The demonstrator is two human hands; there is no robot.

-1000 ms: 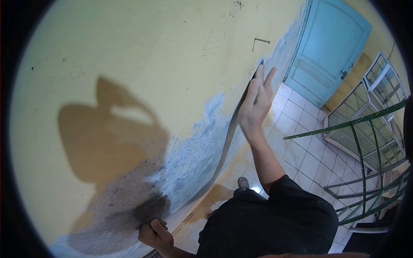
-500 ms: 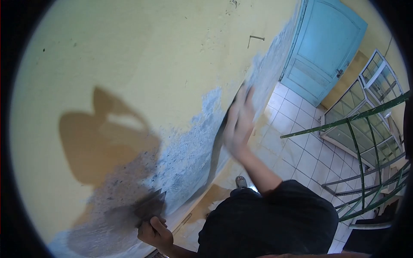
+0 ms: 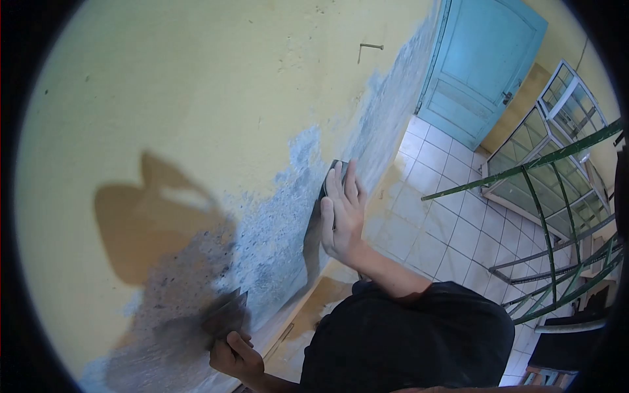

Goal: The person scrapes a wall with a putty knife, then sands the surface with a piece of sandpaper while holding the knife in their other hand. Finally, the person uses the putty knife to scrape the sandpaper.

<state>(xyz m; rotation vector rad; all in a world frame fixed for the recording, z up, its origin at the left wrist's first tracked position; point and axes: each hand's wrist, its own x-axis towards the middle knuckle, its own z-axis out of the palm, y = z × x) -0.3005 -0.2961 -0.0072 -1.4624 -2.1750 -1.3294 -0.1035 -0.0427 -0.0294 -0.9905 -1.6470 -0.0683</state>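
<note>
At the lower left, my left hand (image 3: 237, 357) is closed round a putty knife (image 3: 226, 318), its broad dark blade pointing up beside the wall. My right hand (image 3: 344, 213) lies with fingers stretched along a dark flat pad (image 3: 338, 168), pressing it to the wall; most of the pad is hidden under the palm and fingers. The yellow wall (image 3: 196, 85) has a rough, scraped bluish-white patch (image 3: 272, 226) running along its lower part, and the right hand is at this patch's edge. Dark shadows fall on the wall around both hands.
A bent nail (image 3: 371, 46) sticks out of the wall higher up. Beyond are a light blue door (image 3: 488, 62) and a glass-paned metal frame (image 3: 524, 157). Green metal bars (image 3: 547, 242) stand at the right over the white tiled floor (image 3: 426, 216).
My right hand has come down along the wall towards me, from a blurred stroke to a sharper view. The left hand with the putty knife stays nearly in place. The view has shifted slightly.
</note>
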